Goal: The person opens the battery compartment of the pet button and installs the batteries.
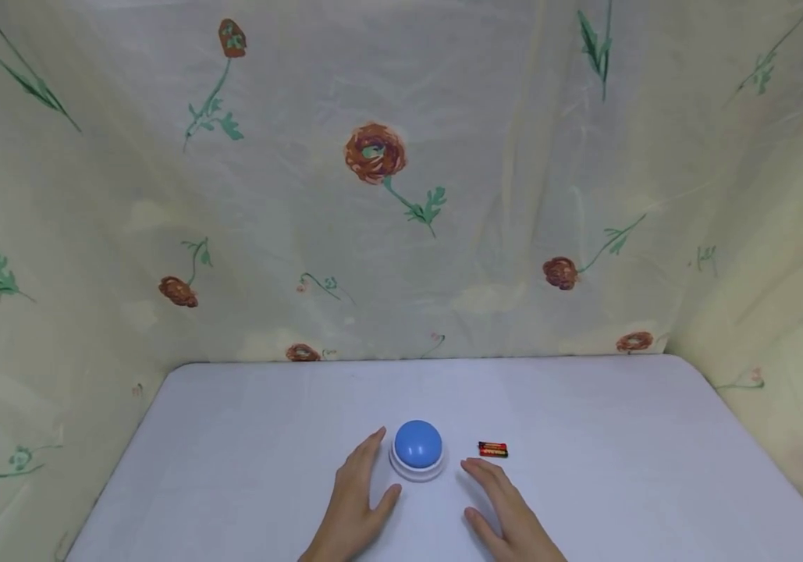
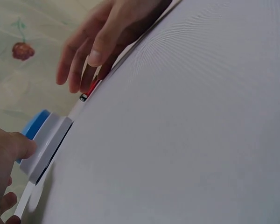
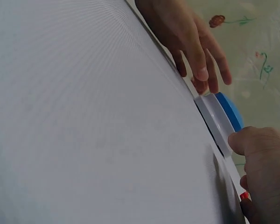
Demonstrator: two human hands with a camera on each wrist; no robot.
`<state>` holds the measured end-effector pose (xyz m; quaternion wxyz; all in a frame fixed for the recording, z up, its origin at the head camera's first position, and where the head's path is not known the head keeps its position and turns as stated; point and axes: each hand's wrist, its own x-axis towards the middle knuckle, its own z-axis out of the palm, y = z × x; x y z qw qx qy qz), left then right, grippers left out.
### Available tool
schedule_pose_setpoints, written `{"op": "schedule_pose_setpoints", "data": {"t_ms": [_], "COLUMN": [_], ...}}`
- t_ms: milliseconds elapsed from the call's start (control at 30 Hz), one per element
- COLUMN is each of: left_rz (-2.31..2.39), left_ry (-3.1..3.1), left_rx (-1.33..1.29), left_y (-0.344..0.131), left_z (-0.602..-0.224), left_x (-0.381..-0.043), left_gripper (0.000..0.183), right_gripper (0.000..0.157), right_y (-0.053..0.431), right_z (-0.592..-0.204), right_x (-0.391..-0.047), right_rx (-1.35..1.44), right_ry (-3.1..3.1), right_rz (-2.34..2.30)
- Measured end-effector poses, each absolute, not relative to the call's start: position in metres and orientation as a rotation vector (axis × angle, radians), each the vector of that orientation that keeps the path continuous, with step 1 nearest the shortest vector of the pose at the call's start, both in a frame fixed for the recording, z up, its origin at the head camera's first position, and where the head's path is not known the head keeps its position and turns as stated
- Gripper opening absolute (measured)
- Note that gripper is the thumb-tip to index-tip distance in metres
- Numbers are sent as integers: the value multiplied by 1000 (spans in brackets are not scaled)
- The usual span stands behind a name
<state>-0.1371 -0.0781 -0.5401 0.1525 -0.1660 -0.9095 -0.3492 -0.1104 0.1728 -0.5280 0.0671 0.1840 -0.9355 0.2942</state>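
A round push-button lamp with a blue dome point(image 1: 418, 444) and a white base point(image 1: 417, 473) sits on the white table between the two hands. My left hand point(image 1: 353, 496) is just to its left, fingers extended and thumb apart, holding nothing. On the other side, my right hand point(image 1: 509, 511) hovers with relaxed, slightly bent fingers, also holding nothing. Beyond the right fingertips lie red-and-black batteries point(image 1: 492, 449), side by side; the left wrist view shows one battery end point(image 2: 83, 97) below the right hand point(image 2: 107, 42). In the right wrist view the left hand point(image 3: 189, 44) is beyond the white base point(image 3: 217, 121).
The white table point(image 1: 246, 437) has rounded far corners. A pale curtain point(image 1: 471, 117) printed with brown flowers and green stems hangs behind it and along both sides.
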Motion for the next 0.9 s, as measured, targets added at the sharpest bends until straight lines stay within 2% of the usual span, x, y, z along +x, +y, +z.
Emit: {"op": "schedule_pose_setpoints", "data": {"t_ms": [367, 600, 900], "left_rz": [-955, -906, -857], "left_ry": [-2669, -2702, -2669], "left_rx": [-452, -449, -458], "left_y": [-69, -65, -63], "left_z": [-539, -541, -543], "left_x": [-141, -144, -143], "left_gripper": [77, 73, 72], "right_gripper": [63, 66, 66], "right_y": [162, 152, 147], "right_z": [-533, -535, -534], "right_x": [-120, -125, -126], "right_rx": [643, 573, 618], "right_ry": [-2634, -2705, -2731], "right_rz": [914, 903, 903]}}
